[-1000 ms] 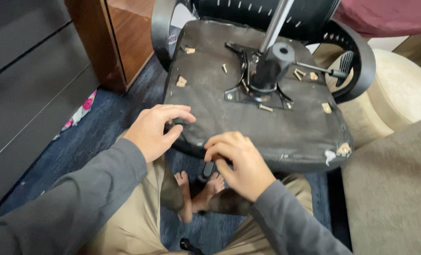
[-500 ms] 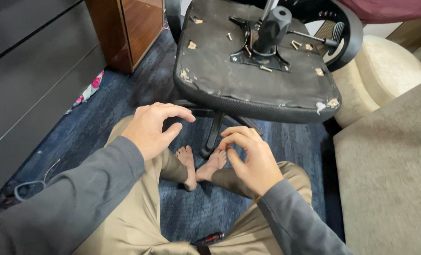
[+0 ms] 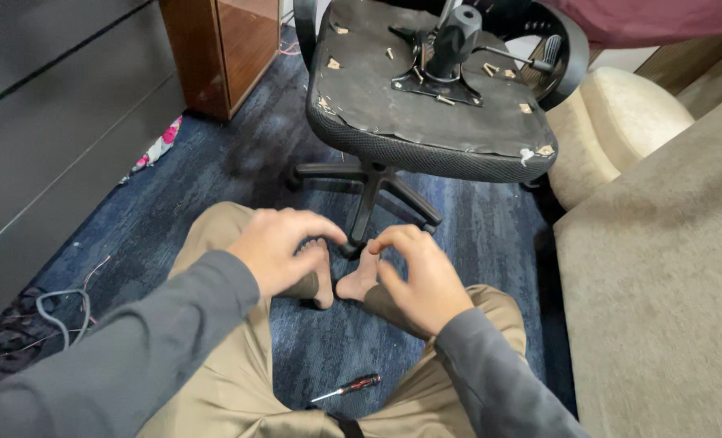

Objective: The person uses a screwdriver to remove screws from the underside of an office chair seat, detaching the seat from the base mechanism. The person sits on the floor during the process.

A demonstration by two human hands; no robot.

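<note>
we hold our left hand (image 3: 284, 247) and right hand (image 3: 422, 272) apart and empty, fingers curled, just below the upturned office chair seat (image 3: 430, 105); a square grip on its near rim seems wisest.

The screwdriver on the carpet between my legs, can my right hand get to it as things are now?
Probably yes. The screwdriver lies in the open on the blue carpet between the knees, nothing on top of it. The right hand is empty and hovers above the feet, so it would only need to draw back and down.
</note>
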